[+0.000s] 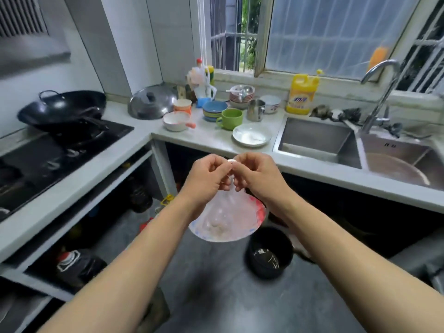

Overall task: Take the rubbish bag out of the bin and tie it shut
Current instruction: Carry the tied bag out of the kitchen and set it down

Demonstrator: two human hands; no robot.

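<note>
Both hands (231, 175) grip the bag's (228, 219) neck — it hangs straight down.

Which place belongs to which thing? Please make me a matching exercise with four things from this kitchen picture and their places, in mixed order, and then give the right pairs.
Things:
1. rubbish bag
2. bin
3. wok
4. green mug

Places:
A. on the stove
B. on the floor, below the counter
C. on the counter, left of the sink
D. in the air, its top held by both hands, left hand and right hand

Pairs: 1-D, 2-B, 3-A, 4-C
</note>
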